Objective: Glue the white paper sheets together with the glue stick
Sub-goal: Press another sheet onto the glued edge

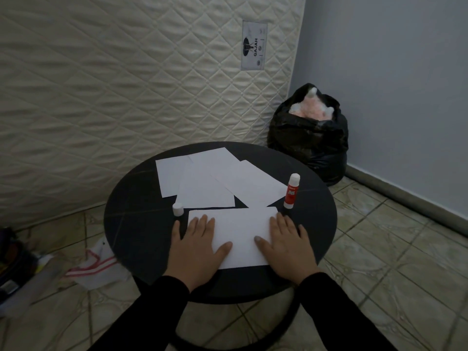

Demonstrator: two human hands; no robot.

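A white paper sheet (238, 234) lies at the near side of a round black table (131, 224). My left hand (196, 245) presses flat on its left end, fingers straight. My right hand (286, 247) presses flat on its right end. Several more white sheets (210, 178) overlap loosely at the far side of the table. A red and white glue stick (291, 190) stands upright just beyond my right fingertips. A small white cap (178, 209) stands upright beside my left fingertips.
A quilted mattress (126, 84) leans upright behind the table. A black bag (309, 138) with pink stuffing sits in the corner by the blue wall. A white and red cloth (98, 264) and dark clutter (12, 269) lie on the tiled floor at the left.
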